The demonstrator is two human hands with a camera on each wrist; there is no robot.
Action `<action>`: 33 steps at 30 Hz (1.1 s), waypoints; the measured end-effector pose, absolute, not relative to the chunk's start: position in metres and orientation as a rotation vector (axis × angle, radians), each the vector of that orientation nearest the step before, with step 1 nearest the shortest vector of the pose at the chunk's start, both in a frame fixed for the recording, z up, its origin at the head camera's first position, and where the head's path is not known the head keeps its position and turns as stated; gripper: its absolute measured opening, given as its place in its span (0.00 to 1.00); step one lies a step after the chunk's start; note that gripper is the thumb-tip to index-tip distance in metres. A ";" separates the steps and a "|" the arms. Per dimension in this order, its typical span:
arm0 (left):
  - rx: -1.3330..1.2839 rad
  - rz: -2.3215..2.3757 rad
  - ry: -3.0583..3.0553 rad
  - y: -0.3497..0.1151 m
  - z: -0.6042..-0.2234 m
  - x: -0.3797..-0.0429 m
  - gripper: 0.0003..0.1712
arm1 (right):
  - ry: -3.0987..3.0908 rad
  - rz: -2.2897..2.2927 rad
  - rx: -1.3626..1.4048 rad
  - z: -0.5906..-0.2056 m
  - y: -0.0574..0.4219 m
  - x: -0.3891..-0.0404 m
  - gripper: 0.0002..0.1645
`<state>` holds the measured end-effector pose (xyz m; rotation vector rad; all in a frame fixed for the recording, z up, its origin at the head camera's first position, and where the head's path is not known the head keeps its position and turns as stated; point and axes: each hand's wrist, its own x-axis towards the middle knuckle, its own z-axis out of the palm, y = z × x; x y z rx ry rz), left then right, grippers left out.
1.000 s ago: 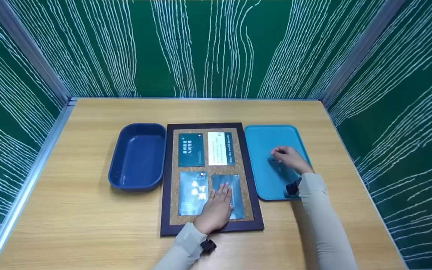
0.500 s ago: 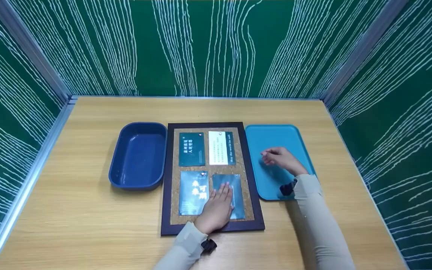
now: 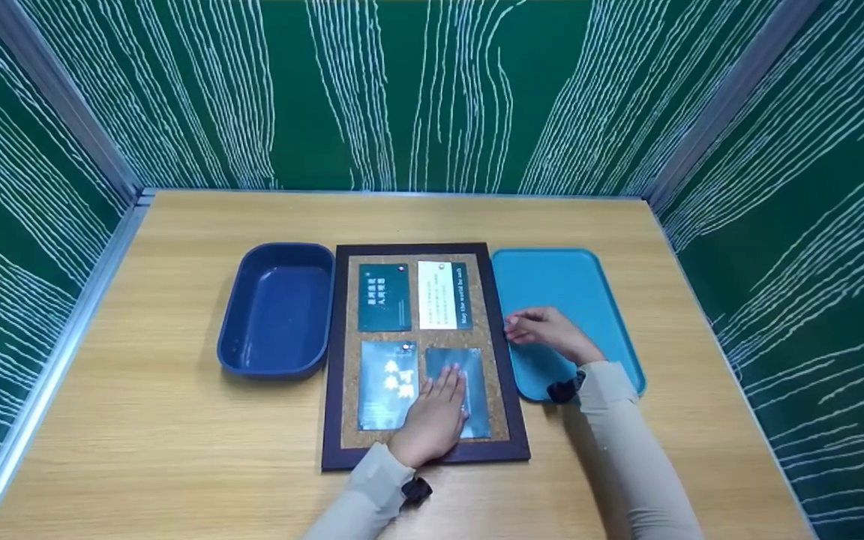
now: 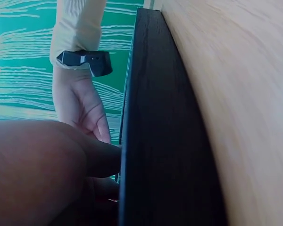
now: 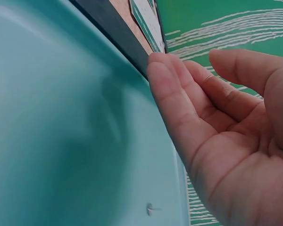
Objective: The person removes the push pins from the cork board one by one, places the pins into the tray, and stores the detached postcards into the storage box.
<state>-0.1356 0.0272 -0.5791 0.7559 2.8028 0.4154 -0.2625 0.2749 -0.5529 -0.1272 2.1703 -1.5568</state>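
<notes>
Left hand (image 3: 432,420) lay flat on teal rectangular card (image 3: 477,412) atop dark-framed cork board (image 3: 439,339). Right hand (image 3: 550,334), fingers curved, grip indeterminate, hovered above turquoise rectangular tray (image 3: 552,277). White-and-green card (image 3: 445,296) read "May the world be…".

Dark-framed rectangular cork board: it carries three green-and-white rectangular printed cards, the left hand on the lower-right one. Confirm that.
The count is wrong: the head view shows four cards on the cork board, not three. The left hand does rest on the lower-right card.
</notes>
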 end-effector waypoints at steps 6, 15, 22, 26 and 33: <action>0.764 0.390 2.827 0.027 -0.579 -0.135 0.33 | 2.107 -1.572 -0.152 -0.557 0.267 -0.255 0.27; 0.753 0.399 2.811 0.028 -0.579 -0.136 0.34 | 2.029 -1.623 -0.130 -0.560 0.254 -0.247 0.28; 0.748 0.392 2.803 0.028 -0.580 -0.136 0.34 | 1.986 -1.640 -0.106 -0.560 0.250 -0.242 0.29; 0.751 0.380 2.808 0.028 -0.580 -0.136 0.34 | 1.973 -1.650 -0.103 -0.560 0.250 -0.239 0.30; 0.750 0.368 2.805 0.029 -0.580 -0.136 0.34 | 1.907 -1.703 -0.048 -0.563 0.248 -0.231 0.30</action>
